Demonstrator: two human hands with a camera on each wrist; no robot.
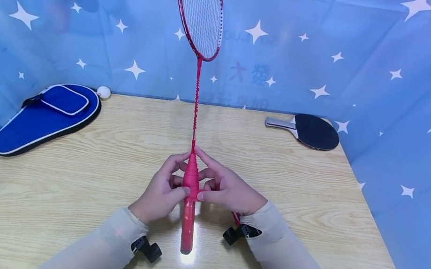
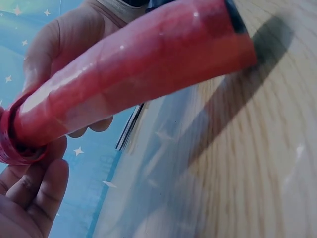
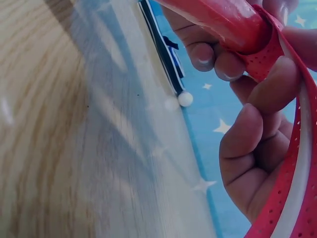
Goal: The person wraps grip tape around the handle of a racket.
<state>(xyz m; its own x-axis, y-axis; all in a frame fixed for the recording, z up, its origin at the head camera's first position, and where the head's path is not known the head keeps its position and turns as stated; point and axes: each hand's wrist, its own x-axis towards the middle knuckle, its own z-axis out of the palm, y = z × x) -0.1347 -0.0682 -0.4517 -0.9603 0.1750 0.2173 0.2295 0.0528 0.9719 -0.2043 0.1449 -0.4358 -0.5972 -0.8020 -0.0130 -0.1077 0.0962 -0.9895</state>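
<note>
A red badminton racket (image 1: 188, 230) stands tilted up before me, its strings at the top and its handle butt low over the table. Perforated red grip tape (image 3: 285, 208) with a pale strip down it wraps the handle's upper part. Below the tape, the handle is smooth and glossy. My left hand (image 1: 160, 192) holds the wrapped part from the left, thumb at the tape's lower edge. From the other side my right hand (image 1: 232, 189) pinches the tape between thumb and fingers, index finger stretched up along the cone. The tape's loose length hangs beside the right wrist, mostly hidden in the head view.
On the wooden table (image 1: 134, 135), a blue paddle case (image 1: 32, 127) lies at the left with a white ball (image 1: 103, 92) by its tip. A black table tennis paddle (image 1: 314, 132) lies at the back right. Blue star-patterned cloth (image 1: 303, 16) hangs behind and alongside.
</note>
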